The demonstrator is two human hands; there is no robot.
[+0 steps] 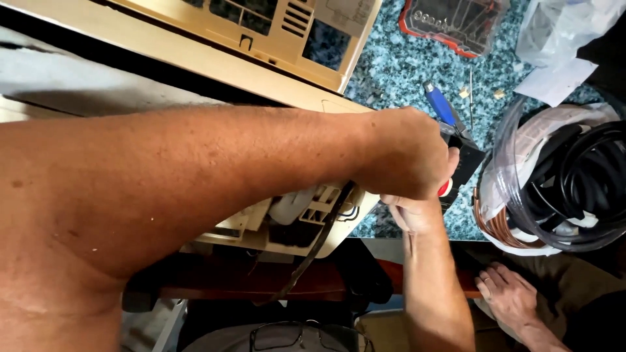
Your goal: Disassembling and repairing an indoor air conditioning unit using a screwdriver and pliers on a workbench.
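My left arm reaches across from the left, and my left hand [404, 153] is curled, knuckles up, over the right corner of a beige plastic appliance casing [261, 62]. Its fingers are hidden underneath. My right hand [417, 210] comes up from below and meets it at that corner, gripping a small red-handled tool [445, 189] of which only a bit shows. A black box-like part [468, 163] sits just right of both hands. A black cable [319, 242] hangs down from the casing's open underside.
A blue-handled screwdriver [440, 104] lies on the speckled blue-green counter [391, 65]. A red bit case [456, 26] is behind it, and plastic bags [561, 32] are at the top right. A bagged coil of copper and black tubing [561, 176] is on the right. Another person's hand [508, 296] rests below the coil.
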